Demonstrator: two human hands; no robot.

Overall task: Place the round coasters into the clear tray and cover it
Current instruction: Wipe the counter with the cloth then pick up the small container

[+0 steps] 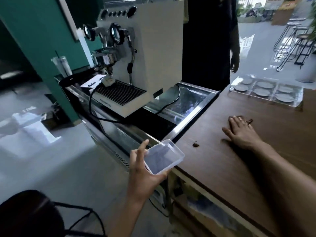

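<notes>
My left hand (pixel 142 175) is shut on a small clear rectangular plastic lid or tray (pixel 164 156), held tilted in the air just off the left edge of the wooden counter (pixel 222 168). Flat on the counter lies my right hand (pixel 241 130), fingers spread, with its fingertips over a small dark brown thing (pixel 250 120) that is mostly hidden. At the counter's far right sits a clear compartment tray (pixel 290 103) holding several round grey coasters (pixel 265 85). Both hands are well short of it.
A small brown bit (pixel 195 144) lies on the counter near its left edge. A white espresso machine (pixel 153 48) stands on a glass-topped cabinet (pixel 184 103) at left. A person in dark clothes (pixel 208 40) stands behind the counter. A black chair (pixel 25 214) is at lower left.
</notes>
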